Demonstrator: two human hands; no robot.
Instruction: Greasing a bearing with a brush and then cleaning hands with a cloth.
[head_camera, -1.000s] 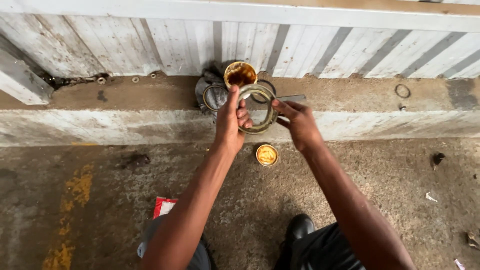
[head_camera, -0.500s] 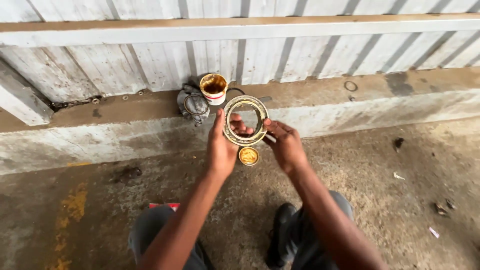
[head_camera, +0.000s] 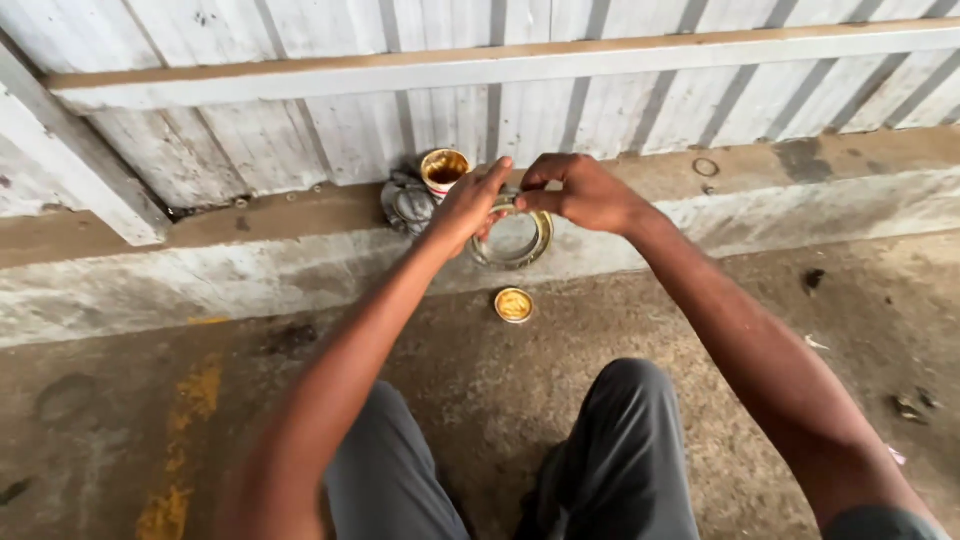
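Observation:
Both hands hold a greasy metal bearing ring (head_camera: 516, 243) up in front of a concrete ledge (head_camera: 250, 262). My left hand (head_camera: 466, 205) grips the ring's upper left rim with the fingers over its top. My right hand (head_camera: 580, 192) pinches the top of the ring from the right, fingertips close to those of the left. Behind the hands, on the ledge, stands an open tin of yellow-brown grease (head_camera: 443, 169) next to a dark metal part (head_camera: 405, 205). The tin's round lid (head_camera: 514, 305), smeared with grease, lies on the floor below the ring.
A corrugated metal wall (head_camera: 300, 130) with a wooden rail (head_camera: 400, 70) rises behind the ledge. A small metal ring (head_camera: 706, 167) lies on the ledge to the right. My knees in grey trousers (head_camera: 620, 450) are over the stained concrete floor (head_camera: 130, 420).
The view tilted and moved closer. My right hand rose from the ring's right side to its top, meeting the left hand's fingers. The ring stays held in front of the ledge.

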